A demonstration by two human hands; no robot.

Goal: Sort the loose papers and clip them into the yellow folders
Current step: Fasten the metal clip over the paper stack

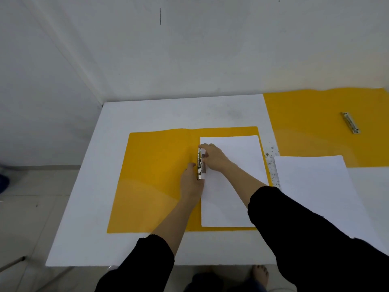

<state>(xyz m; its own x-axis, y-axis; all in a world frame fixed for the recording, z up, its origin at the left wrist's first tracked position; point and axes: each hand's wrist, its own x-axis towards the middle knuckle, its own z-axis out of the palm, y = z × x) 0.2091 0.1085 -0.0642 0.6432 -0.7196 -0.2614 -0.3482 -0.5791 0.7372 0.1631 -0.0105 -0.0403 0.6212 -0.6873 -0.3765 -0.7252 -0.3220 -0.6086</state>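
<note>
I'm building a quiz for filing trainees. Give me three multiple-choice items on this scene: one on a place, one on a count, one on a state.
1. Where does the loose paper stack lie?
A. On the near folder's left half.
B. On the floor.
C. Right of the near folder, overlapping the far folder.

2. How many yellow folders are in view?
A. One.
B. Two.
C. Three.

3. What does the far clip hold?
A. Nothing; it is bare.
B. A sheet.
C. A pen.

Key:
1 C, the stack's far edge covers the far folder's near edge.
2 B, one whose near clip the left hand and right hand grip, and one at far right.
3 A, only yellow shows around it.
</note>
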